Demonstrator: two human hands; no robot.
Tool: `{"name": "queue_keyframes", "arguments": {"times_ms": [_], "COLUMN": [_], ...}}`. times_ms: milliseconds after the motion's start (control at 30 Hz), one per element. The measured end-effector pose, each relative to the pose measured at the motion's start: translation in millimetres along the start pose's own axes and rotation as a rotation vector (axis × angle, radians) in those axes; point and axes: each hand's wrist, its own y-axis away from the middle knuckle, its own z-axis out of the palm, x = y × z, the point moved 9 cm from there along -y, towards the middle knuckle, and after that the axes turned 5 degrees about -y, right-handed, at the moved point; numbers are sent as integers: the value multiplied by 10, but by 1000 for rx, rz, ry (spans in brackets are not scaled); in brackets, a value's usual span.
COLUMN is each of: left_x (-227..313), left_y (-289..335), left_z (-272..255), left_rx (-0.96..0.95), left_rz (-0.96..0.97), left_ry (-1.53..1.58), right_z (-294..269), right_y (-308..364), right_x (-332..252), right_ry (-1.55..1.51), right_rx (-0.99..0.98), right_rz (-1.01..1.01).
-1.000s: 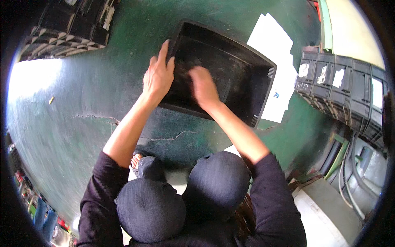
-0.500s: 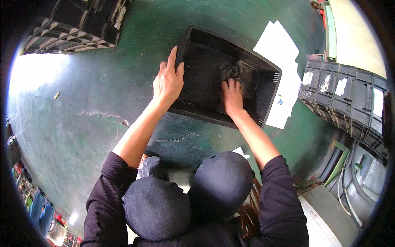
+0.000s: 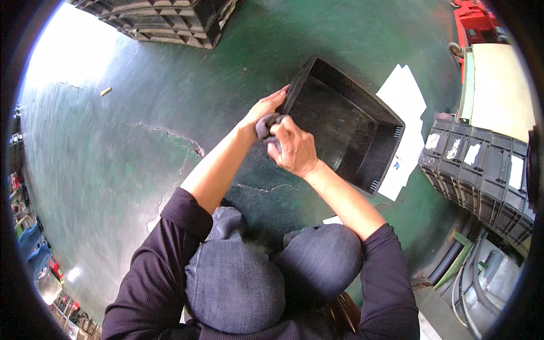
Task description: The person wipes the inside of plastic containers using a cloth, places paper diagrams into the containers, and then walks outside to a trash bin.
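Observation:
A black plastic crate (image 3: pixel 340 122), open at the top and with slotted ends, rests tilted at an angle in front of me. My left hand (image 3: pixel 267 106) grips its left rim, fingers along the wall and partly hidden. Bunched in my right hand (image 3: pixel 296 148) is a dark grey rag (image 3: pixel 267 126). That hand is at the crate's near left corner, close against my left wrist. Scuffs and pale dusty smears mark the inside of the crate.
White paper sheets (image 3: pixel 409 96) lie on the green floor (image 3: pixel 141 153) beyond the crate's right side. Large dark crates (image 3: pixel 164 20) stand at the far left. More stacked black crates (image 3: pixel 481 156) are at the right, near hoses (image 3: pixel 481 277). A crack (image 3: pixel 164 131) runs across the floor.
My right hand has come out of the crate's inside with the rag, moving left to the near left corner. The crate sits further right and lower in view and looks turned; the view has shifted too.

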Motion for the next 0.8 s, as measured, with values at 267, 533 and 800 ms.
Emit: {"name": "queue_keyframes", "arguments": {"times_ms": [267,533,800], "left_x": [-76,39,411], "left_y": [205,341,501], "left_z": [69,48,189], "left_rx": [22,167,486], "left_rz": [-202,-140,152], "left_ry": [62,-625,-1064], "right_z": [-369,-863,-1158], "right_y": [-752,-1237,-239], "right_x": [613,1216,1457], "right_ry": [302,404,512], "right_rx": [126,218,46], "right_rz": [98,243,133]}}
